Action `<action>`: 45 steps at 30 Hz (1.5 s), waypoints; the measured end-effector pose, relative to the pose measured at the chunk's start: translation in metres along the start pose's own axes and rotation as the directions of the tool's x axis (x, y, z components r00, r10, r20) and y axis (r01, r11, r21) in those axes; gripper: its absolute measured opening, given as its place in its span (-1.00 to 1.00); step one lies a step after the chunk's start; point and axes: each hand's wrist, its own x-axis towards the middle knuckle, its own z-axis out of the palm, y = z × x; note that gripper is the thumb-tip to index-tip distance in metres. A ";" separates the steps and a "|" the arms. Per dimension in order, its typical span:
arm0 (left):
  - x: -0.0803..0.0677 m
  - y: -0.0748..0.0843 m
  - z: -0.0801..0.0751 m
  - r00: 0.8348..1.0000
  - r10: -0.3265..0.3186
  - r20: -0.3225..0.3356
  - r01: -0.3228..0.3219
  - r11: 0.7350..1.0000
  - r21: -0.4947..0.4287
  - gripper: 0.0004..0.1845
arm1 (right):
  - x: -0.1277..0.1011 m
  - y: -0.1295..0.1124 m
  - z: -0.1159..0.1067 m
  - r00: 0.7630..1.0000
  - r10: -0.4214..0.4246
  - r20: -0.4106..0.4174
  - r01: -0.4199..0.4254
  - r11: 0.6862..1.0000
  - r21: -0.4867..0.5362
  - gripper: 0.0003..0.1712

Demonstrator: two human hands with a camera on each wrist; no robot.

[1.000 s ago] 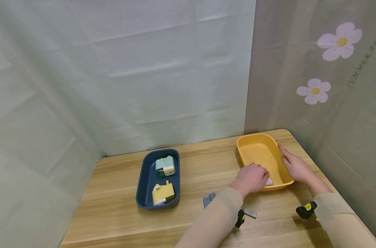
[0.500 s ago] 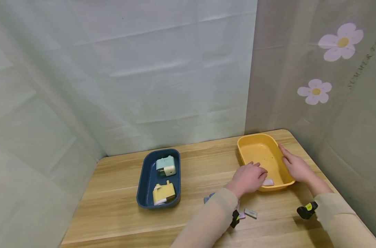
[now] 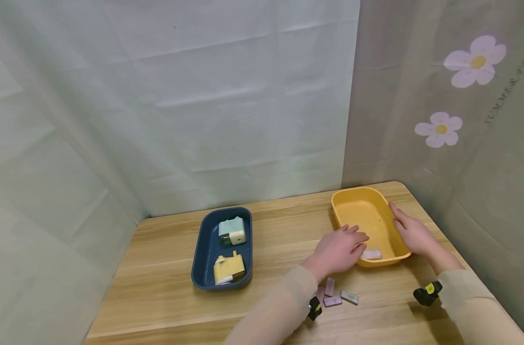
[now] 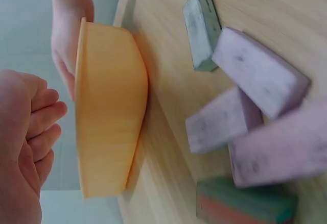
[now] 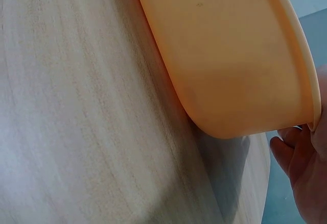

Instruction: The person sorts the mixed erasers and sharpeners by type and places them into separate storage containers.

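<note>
Your left hand (image 3: 340, 248) hovered over the near-left corner of the yellow tray (image 3: 347, 201), fingers loosely extended and holding nothing; the left wrist view showed those fingers (image 4: 43, 127) relaxed beside the tray's outer wall (image 4: 107, 112). Your right hand (image 3: 413, 233) lay flat against the tray's right rim, fingers straight along it and not curled round anything. Inside the tray, at its near end and just beside your left fingertips, lay one pale pink eraser (image 3: 372, 254). On the table (image 3: 158, 297), just in front of the tray's near-left corner, a small cluster of erasers lay close together: two purple ones (image 3: 329, 286) and a grey-green one (image 3: 349, 297), with a further green-and-red one (image 4: 245, 206) visible only from the left wrist. Well to the left of the tray stood a blue tray (image 3: 205, 249) holding a pale blue sharpener (image 3: 230, 232) at its far end and a yellow sharpener (image 3: 229, 268) at its near end.
</note>
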 end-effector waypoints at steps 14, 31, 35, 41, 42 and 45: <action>-0.047 -0.025 -0.017 0.986 0.081 -0.145 -0.084 0.996 -0.009 -0.60 | -0.001 -0.004 -0.001 1.000 0.023 0.017 -0.023 1.000 -0.012 -0.30; -0.104 -0.056 -0.006 0.995 0.057 -0.080 -0.068 0.986 -0.155 -0.60 | 0.000 -0.003 0.000 0.999 0.037 0.020 -0.036 0.999 -0.013 -0.29; -0.117 -0.058 -0.002 0.994 0.091 -0.054 -0.099 0.981 -0.166 -0.61 | 0.000 -0.003 0.000 0.999 0.041 0.019 -0.041 0.999 -0.016 -0.29; -0.137 -0.065 0.005 0.990 0.141 -0.017 -0.142 0.979 -0.149 -0.64 | 0.000 -0.002 0.000 0.999 0.045 0.023 -0.044 0.999 -0.019 -0.29; -0.141 -0.066 0.006 0.990 0.138 -0.001 -0.137 0.979 -0.149 -0.64 | 0.000 -0.002 0.000 0.999 0.044 0.022 -0.044 0.999 -0.018 -0.29; -0.150 -0.072 0.007 0.991 0.125 0.051 -0.116 0.983 -0.145 -0.63 | 0.000 -0.002 0.001 0.999 0.040 0.021 -0.039 0.999 -0.019 -0.29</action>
